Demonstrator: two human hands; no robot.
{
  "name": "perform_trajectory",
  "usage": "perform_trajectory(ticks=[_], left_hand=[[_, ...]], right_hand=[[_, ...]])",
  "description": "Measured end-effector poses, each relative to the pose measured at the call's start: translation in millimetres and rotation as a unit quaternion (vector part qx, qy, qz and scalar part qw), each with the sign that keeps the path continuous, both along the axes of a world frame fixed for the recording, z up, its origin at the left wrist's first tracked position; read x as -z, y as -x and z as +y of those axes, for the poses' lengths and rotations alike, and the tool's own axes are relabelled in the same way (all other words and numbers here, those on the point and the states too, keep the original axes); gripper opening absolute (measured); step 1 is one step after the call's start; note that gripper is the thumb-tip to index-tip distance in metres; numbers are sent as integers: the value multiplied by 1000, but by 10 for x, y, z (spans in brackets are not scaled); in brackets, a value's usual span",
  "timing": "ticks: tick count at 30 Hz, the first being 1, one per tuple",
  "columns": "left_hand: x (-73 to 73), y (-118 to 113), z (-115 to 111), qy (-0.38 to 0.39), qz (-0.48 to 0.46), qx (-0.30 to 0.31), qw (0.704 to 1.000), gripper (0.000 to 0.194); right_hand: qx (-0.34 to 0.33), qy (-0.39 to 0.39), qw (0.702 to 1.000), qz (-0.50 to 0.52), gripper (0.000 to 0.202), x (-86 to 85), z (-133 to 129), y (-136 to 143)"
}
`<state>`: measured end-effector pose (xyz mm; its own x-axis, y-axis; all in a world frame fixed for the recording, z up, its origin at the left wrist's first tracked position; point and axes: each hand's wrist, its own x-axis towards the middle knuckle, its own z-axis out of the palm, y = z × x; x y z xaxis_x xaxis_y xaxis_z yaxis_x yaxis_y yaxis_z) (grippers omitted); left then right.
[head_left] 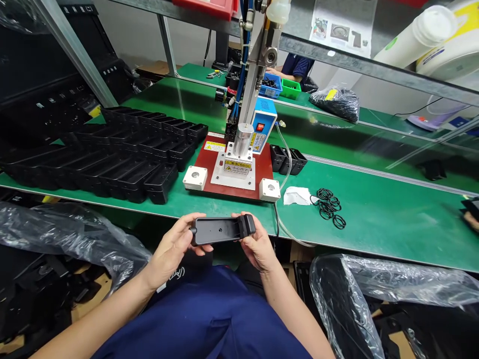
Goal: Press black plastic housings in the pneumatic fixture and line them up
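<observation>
A black rectangular housing [217,231] is held up in front of the bench edge, its hollow side facing me. My left hand [175,244] grips its left end, thumb on the near side and fingers beneath. At the right end my right hand [258,244] is closed round the housing and a smaller black block [247,226] that sits across that end. Beyond my hands stands a press [243,144] on a red base [202,164], with a white button box [195,178] at its left front corner and another [269,190] at the right.
Rows of black housings [127,169] fill the green bench [374,199] at left. More housings [288,159] stand right of the press, near white paper [297,196] and black rings [329,203]. Plastic-lined boxes [348,299] flank me. A person [297,67] sits beyond the bench.
</observation>
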<state>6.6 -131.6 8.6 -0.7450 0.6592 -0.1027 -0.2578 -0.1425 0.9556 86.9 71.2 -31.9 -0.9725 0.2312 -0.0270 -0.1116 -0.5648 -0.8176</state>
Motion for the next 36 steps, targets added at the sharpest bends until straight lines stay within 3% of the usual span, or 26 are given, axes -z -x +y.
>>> perform_trajectory(ticks=[6, 19, 36], left_hand=[[38, -28, 8, 38, 53, 5, 998, 44], [104, -80, -2, 95, 79, 42, 991, 45], [97, -75, -5, 88, 92, 58, 990, 41]], right_hand=[[-16, 40, 999, 4, 57, 64, 24, -16], [-52, 32, 998, -5, 58, 73, 121, 38], [-50, 20, 998, 20, 60, 20, 219, 74]])
